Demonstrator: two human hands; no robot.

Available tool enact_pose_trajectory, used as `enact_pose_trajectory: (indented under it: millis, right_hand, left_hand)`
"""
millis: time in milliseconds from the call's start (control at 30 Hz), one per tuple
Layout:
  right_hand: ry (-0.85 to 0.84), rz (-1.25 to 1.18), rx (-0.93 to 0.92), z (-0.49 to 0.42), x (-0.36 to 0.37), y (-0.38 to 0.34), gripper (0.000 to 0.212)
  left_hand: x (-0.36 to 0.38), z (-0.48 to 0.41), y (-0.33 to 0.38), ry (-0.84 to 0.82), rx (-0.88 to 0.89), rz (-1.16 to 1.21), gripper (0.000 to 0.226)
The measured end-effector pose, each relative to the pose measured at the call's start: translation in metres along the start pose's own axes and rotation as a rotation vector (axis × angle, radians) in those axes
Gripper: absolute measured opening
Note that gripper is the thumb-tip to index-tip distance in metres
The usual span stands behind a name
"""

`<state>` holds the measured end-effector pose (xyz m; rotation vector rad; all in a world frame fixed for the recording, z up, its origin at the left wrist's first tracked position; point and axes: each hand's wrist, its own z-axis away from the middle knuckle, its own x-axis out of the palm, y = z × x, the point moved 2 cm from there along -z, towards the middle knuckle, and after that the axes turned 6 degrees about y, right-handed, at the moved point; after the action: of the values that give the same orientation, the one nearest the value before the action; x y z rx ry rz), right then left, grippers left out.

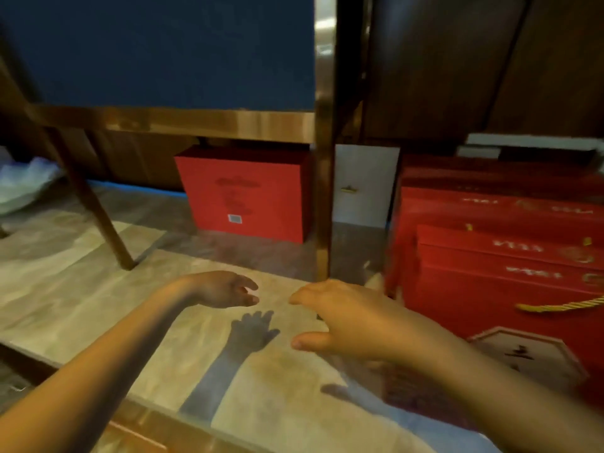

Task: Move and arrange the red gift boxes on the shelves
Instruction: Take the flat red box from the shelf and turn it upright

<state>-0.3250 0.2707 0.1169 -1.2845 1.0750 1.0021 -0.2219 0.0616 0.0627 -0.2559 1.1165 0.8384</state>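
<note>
One red gift box stands upright on the floor under the shelf, against the back wall, left of the copper post. Several more red gift boxes with gold lettering and a gold cord handle are stacked at the right, close to me. My left hand hovers over the floor with fingers apart and holds nothing. My right hand is beside it, fingers spread and empty, just left of the near red stack without touching it.
A copper shelf frame with a blue panel runs across above; its vertical post and slanted leg reach the tiled floor. A white box stands behind the post. A pale plastic bag lies far left.
</note>
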Motion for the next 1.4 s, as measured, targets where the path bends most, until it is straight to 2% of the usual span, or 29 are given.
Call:
enact_pose_trajectory:
  millis: [100,233,467,533,600,700,767,833,933,1000,1100,1167,1233,1333,1400]
  right_hand:
    - [-0.144,-0.060,0.132,-0.052,0.041,0.010,0.069]
    - [-0.180,-0.215,0.387,-0.118,0.087,0.033,0.075]
    - [0.017,-0.363,0.687,-0.205,0.131,0.077,0.069]
    - [0.014,-0.426,0.787,-0.224,0.138,0.093,0.071]
    - [0.122,-0.487,0.863,-0.241,0.139,0.109,0.077]
    - [0.430,-0.539,0.850,-0.261,0.134,0.126,0.094]
    - [0.525,-0.650,0.827,-0.270,0.136,0.132,0.099]
    - [0.599,-0.742,0.781,-0.277,0.139,0.137,0.097]
    - [0.718,-0.798,0.687,-0.288,0.140,0.141,0.084]
    - [0.803,-0.828,0.681,-0.296,0.136,0.146,0.077]
    - [0.892,-0.834,0.709,-0.306,0.130,0.157,0.073]
    - [0.926,-0.835,0.733,-0.311,0.129,0.162,0.072]
    - [0.962,-0.831,0.763,-0.315,0.130,0.166,0.069]
    - [1.001,-0.846,0.806,-0.317,0.134,0.169,0.062]
    - [1.010,-0.868,0.807,-0.315,0.136,0.168,0.058]
  left_hand:
    - [0.004,-0.027,-0.038,-0.001,-0.004,-0.047,0.058]
    - [0.001,-0.066,-0.082,0.108,-0.016,-0.082,0.059]
    - [-0.017,-0.125,-0.138,0.293,0.057,0.005,0.049]
    - [-0.026,-0.141,-0.149,0.334,0.053,0.027,0.053]
    - [-0.036,-0.161,-0.159,0.368,0.034,0.052,0.058]
    - [-0.050,-0.190,-0.177,0.439,-0.120,0.147,0.078]
    - [-0.056,-0.208,-0.184,0.489,-0.133,0.128,0.092]
    - [-0.058,-0.223,-0.190,0.539,-0.145,0.186,0.103]
    - [-0.064,-0.241,-0.201,0.691,-0.129,0.448,0.110]
    - [-0.072,-0.251,-0.209,0.811,-0.062,0.576,0.107]
    - [-0.088,-0.262,-0.215,0.916,0.047,0.844,0.084]
    - [-0.098,-0.268,-0.219,0.910,0.075,1.020,0.071]
    - [-0.105,-0.277,-0.222,0.877,0.073,1.129,0.068]
    - [-0.107,-0.285,-0.224,0.857,0.051,1.182,0.061]
    - [-0.105,-0.283,-0.225,0.876,0.011,1.206,0.065]
